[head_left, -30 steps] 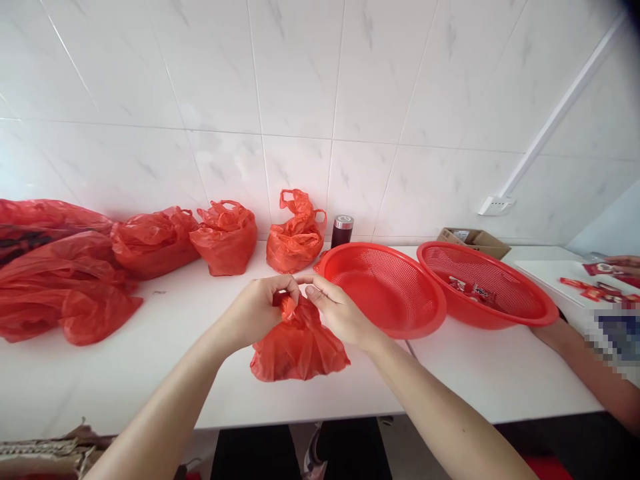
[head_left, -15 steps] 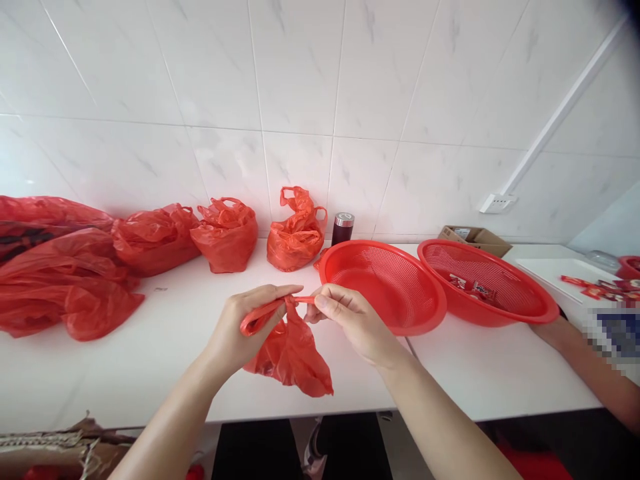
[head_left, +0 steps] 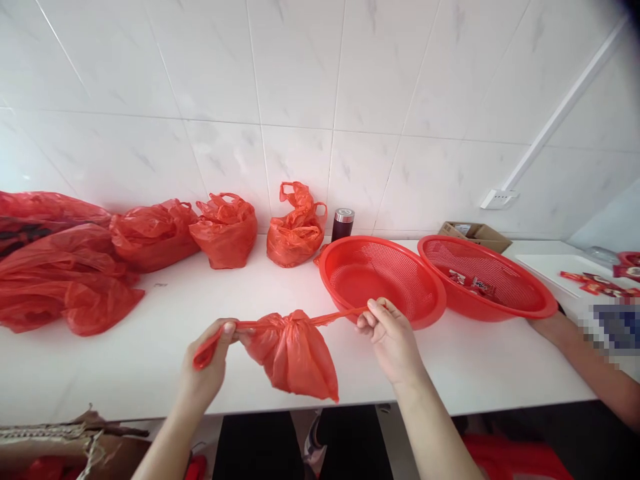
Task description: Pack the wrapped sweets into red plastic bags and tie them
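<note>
Between my hands hangs a red plastic bag (head_left: 300, 363), its neck gathered into a knot at the top. My left hand (head_left: 206, 367) is closed on one handle, a loop of which sticks out past the fingers. My right hand (head_left: 393, 337) pinches the thin, stretched end of the other handle. Both handles are pulled taut sideways. The bag is in front of the table's near edge or just over it; whether it touches the table I cannot tell. What the bag holds is hidden.
Several red bags (head_left: 225, 233) stand along the wall, with a dark flask (head_left: 343, 224). A red colander (head_left: 330, 287) and a second colander (head_left: 530, 303) holding small packets stand on the white table (head_left: 165, 360). Another person's arm (head_left: 575, 347) reaches in at right. A torn cardboard box (head_left: 65, 433) is lower left.
My hands have moved apart, left hand leftward and right hand rightward, drawing the bag's handles out straight. The knot now shows tight above the bag.
</note>
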Demonstrator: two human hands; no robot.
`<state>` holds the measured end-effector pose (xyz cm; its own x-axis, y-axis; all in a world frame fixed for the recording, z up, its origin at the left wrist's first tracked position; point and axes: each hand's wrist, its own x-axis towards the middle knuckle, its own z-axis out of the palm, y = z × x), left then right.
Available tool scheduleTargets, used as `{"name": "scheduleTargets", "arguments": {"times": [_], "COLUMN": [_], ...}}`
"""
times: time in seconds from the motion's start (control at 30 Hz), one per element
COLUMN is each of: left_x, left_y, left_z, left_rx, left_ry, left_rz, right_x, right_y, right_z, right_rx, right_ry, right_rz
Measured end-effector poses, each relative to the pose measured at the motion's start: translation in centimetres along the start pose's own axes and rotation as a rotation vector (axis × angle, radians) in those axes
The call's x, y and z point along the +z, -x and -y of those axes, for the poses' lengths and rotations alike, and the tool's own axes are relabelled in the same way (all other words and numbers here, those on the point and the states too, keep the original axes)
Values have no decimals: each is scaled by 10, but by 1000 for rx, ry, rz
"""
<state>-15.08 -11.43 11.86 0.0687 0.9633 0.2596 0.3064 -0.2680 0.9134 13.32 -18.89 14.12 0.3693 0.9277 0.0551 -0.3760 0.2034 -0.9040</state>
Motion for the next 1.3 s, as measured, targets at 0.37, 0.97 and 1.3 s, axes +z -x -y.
{"name": "scheduleTargets", "arguments": {"times": [0.37, 0.97, 1.3], "left_x": [60, 68, 73], "left_y": [18, -39, -41], "left_z": [6, 65, 73], "left_rx": [25, -103, -151], "left_ry": [-85, -660, -782], "left_rz": [-45, 204, 277], "right_x": [35, -20, -21], "right_y": [13, -25, -24], "right_z": [-104, -139, -147], "right_rx": [-191, -259, -313], "right_ry": [813, 1131, 1315], "right_rz": [13, -56, -75]}}
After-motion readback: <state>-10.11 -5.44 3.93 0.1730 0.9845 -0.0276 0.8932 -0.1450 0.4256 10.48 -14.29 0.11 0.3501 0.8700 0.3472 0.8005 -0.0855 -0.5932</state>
